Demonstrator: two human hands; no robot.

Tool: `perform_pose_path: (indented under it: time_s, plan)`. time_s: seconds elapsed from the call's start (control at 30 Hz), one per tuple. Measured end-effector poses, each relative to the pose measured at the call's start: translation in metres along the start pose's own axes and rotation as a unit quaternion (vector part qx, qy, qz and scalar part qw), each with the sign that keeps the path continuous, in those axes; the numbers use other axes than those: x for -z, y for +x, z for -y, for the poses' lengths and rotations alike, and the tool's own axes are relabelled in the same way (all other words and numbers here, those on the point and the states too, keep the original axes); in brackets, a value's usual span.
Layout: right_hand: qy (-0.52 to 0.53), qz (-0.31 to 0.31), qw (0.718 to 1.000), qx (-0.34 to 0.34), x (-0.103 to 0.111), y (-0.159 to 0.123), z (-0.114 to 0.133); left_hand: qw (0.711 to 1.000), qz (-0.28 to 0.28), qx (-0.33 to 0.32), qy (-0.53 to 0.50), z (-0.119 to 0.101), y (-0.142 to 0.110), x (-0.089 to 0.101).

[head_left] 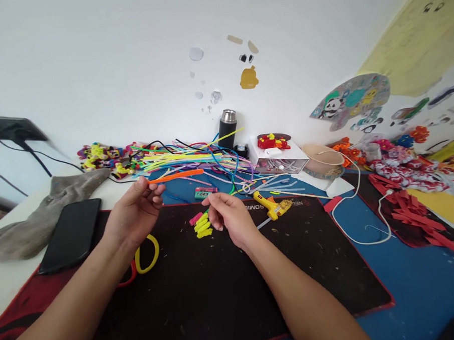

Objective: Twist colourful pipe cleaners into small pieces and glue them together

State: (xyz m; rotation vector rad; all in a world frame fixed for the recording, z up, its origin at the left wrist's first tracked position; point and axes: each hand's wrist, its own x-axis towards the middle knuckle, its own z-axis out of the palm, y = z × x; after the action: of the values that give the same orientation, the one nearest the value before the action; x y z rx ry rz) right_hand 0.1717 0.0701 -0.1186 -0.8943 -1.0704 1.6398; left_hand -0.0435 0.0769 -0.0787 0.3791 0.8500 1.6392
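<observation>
An orange pipe cleaner (180, 175), seemingly doubled, is pinched at one end by my left hand (138, 206) and points right over the mat. My right hand (229, 215) has its fingers curled together above the mat's middle. What lies between those fingertips, if anything, is hidden. Just left of it lie several short yellow fuzzy pieces (203, 227) and a pink one (195, 219). A small pink and green block (205, 192) sits behind them. Beneath my left wrist, scissors show a yellow handle loop (155, 256) and a red one (130, 275).
A yellow hot glue gun (274, 206) lies right of my right hand. Behind are a heap of coloured pipe cleaners (181, 159), a black flask (228, 127) and a white box (277, 160). A phone (70, 237) lies left; a white cable (360, 242) loops at right.
</observation>
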Motion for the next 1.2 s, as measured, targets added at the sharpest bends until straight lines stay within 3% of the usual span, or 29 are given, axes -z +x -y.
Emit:
perform_pose_path:
  time_s: [0.17,0.47,0.8,1.2]
  plan:
    - [-0.003,0.027,1.0,-0.013,-0.006,-0.003,-0.002,0.998,0.003,0.041,0.047,0.011,-0.01,-0.009]
    - [0.025,-0.02,0.999,0.012,-0.007,-0.002,0.003,0.985,0.09,0.092,0.116,0.031,-0.01,0.003]
    - [0.046,-0.025,0.999,0.015,-0.008,-0.003,0.005,0.976,0.129,0.117,0.128,0.035,-0.01,0.008]
    - [0.071,-0.018,0.997,0.005,-0.008,-0.004,0.006,0.973,0.128,0.132,0.136,0.035,-0.008,0.01]
